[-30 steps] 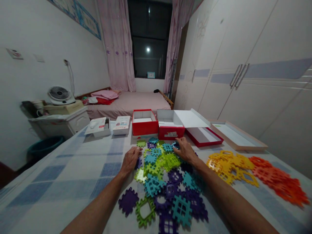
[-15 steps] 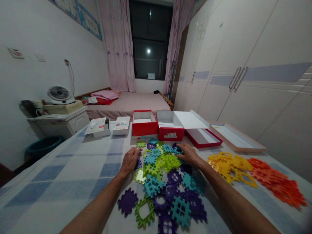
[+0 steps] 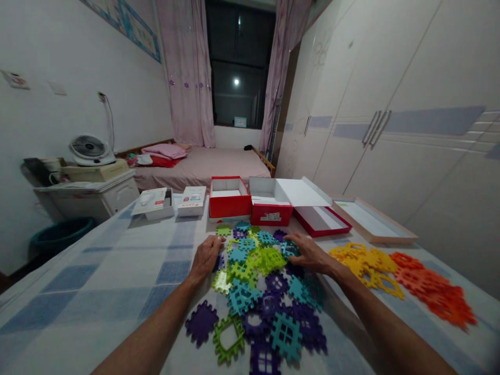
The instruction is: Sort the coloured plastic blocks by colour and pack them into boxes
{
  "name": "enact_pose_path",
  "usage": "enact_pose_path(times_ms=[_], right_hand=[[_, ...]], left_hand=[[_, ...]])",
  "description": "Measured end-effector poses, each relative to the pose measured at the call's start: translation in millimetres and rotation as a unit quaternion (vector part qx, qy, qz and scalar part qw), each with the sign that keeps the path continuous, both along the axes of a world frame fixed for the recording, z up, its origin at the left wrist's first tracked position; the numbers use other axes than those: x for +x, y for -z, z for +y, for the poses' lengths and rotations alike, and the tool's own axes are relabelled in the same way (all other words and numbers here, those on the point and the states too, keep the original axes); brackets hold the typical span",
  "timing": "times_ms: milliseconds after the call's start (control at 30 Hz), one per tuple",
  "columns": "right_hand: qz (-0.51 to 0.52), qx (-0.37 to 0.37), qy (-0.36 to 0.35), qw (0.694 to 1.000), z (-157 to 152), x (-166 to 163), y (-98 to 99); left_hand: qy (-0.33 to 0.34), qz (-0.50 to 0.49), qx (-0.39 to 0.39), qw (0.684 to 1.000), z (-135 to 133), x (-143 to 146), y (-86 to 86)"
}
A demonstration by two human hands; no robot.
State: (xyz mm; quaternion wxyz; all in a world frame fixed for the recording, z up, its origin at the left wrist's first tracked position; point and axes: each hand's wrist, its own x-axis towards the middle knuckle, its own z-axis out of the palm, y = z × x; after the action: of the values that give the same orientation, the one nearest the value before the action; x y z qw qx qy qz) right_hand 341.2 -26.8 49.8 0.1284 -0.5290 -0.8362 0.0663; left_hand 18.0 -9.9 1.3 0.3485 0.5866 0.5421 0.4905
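A loose pile of toothed plastic building tiles spreads before me, with lime green tiles [image 3: 272,260], teal tiles [image 3: 286,336] and purple tiles [image 3: 276,283] overlapping. My left hand [image 3: 207,256] is at the pile's left edge, fingers curled together; what they may hold is hidden. Beside its palm a purple tile [image 3: 219,261] partly shows. At the far right of the pile, my right hand [image 3: 309,253] has its thumb and fingers apart around a teal tile [image 3: 288,249], touching it or nearly so. A solid purple tile [image 3: 201,323] and a green frame tile [image 3: 228,339] lie nearer me.
Yellow tiles [image 3: 365,263] and orange tiles [image 3: 432,286] lie in separate heaps to the right. Behind the pile stand a red box [image 3: 229,207], an open-lidded red box [image 3: 271,214], a shallow red tray [image 3: 322,229], a beige lid [image 3: 385,235] and two white boxes [image 3: 191,208].
The view has turned slightly right. My right thumb has spread away from the fingers, while my left hand stays at the pile's left edge. The tiles look much the same.
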Motion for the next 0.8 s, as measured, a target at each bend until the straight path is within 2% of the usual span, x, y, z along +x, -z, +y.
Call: enact_pose_path(times_ms=[133,267,367,467,533,600,700,800], right_hand=[[-0.052,-0.015,0.001,0.999,-2.4,-3.4,11.6],[-0.065,-0.005,0.02,0.998,-1.9,-4.0,10.7],[0.04,-0.012,0.038,0.998,-3.3,-2.4,-0.6],[0.183,0.016,0.067,0.981,-4.3,-11.0,-18.8],[0.214,0.042,0.054,0.974,-4.4,-29.3,-28.8],[0.201,0.048,-0.004,0.978,-4.4,-58.1,-32.7],[0.157,0.06,-0.072,0.983,-4.4,-110.4,-27.3],[0.105,0.091,-0.089,0.986,-5.8,-152.7,-19.1]], left_hand=[[0.003,-0.002,0.018,1.0,-0.7,0.3,-0.6],[0.005,-0.022,0.051,0.998,-2.0,1.9,-1.9],[-0.005,-0.041,0.084,0.996,-6.0,4.7,-6.5],[0.005,-0.041,0.128,0.991,-13.7,9.5,-14.3],[0.035,-0.041,0.14,0.989,-19.9,14.2,-20.2],[0.071,-0.054,0.116,0.989,-25.8,19.6,-25.8],[0.109,-0.117,0.045,0.986,-31.6,26.5,-31.0],[0.093,-0.177,0.005,0.98,-31.9,28.5,-30.1]])
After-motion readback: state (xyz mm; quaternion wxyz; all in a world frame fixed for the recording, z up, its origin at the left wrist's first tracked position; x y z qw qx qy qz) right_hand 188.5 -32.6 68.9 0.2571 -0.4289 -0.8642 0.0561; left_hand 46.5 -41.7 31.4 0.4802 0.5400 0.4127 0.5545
